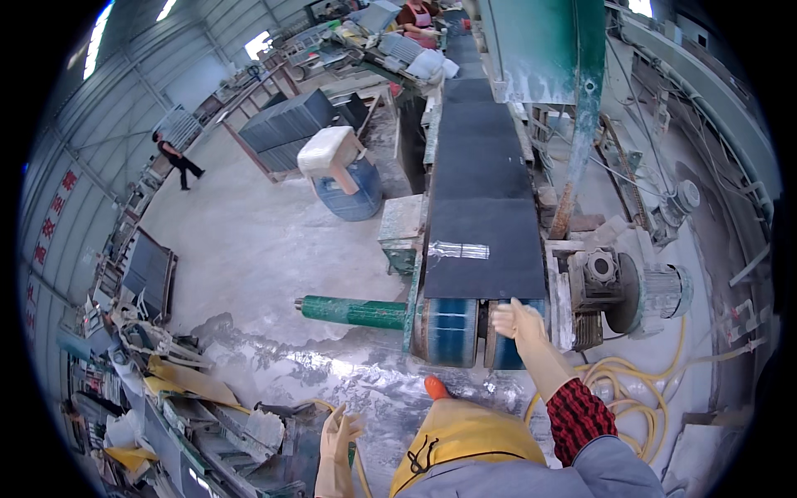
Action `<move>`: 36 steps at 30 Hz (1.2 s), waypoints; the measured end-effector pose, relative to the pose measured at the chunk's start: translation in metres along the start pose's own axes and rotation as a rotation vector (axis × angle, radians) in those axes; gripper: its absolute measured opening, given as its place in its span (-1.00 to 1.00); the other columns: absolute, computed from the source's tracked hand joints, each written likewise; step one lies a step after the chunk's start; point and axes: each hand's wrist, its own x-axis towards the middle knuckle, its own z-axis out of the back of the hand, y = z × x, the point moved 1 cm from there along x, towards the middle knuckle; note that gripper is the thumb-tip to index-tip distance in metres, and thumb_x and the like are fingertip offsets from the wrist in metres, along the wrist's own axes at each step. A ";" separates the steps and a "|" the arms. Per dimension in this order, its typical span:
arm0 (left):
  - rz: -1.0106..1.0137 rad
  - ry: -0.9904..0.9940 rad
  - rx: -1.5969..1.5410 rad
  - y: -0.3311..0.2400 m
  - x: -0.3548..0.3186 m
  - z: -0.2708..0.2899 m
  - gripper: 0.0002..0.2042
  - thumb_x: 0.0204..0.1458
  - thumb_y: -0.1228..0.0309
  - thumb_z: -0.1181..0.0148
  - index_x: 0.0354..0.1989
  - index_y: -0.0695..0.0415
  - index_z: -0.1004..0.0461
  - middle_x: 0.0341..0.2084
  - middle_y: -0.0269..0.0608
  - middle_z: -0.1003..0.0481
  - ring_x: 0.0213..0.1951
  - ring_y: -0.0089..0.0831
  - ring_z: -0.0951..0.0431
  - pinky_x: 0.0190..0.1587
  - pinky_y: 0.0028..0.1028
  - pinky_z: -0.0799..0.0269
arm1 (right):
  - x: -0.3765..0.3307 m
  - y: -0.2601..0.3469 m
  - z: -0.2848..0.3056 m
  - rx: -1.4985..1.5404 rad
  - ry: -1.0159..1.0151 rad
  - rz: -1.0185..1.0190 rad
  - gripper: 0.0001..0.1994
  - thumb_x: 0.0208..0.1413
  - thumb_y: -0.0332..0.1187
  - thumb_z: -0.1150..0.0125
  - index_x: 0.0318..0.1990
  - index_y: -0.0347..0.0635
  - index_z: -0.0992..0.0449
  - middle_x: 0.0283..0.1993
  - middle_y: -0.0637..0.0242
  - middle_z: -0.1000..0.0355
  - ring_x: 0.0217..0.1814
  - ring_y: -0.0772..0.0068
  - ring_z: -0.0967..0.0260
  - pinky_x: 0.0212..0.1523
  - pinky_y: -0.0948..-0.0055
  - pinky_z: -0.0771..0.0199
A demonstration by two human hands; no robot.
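Belt [481, 207] runs away from person, dark slab at near end by right hand | left hand [339, 433] gloved, low, fingers loose, holds nothing | right hand [516, 319] gloved, fingers spread, at belt's roller [452, 330] | motor [656, 290] right | blue barrel [349, 195] beyond

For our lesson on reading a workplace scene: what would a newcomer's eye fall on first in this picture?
First, the long dark conveyor belt running away up the middle, with a dark slab lying at its near end. The right hand, in a pale rubber glove, reaches to that near end by the blue roller, while the left hand hangs low beside the yellow apron. To the right sits a grey electric motor above coiled yellow hose.
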 end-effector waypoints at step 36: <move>-0.045 -1.209 0.935 0.215 -0.237 0.464 -0.53 0.19 0.26 -0.16 0.27 0.13 -0.38 0.28 -0.02 -0.36 0.31 0.06 -0.29 0.38 -0.05 -0.15 | -0.263 -0.379 -0.364 -0.901 0.740 -0.351 -0.59 0.34 -0.22 -0.25 0.14 -0.40 -0.45 -0.07 0.02 -0.60 -0.23 0.29 -0.61 -0.19 0.41 -0.69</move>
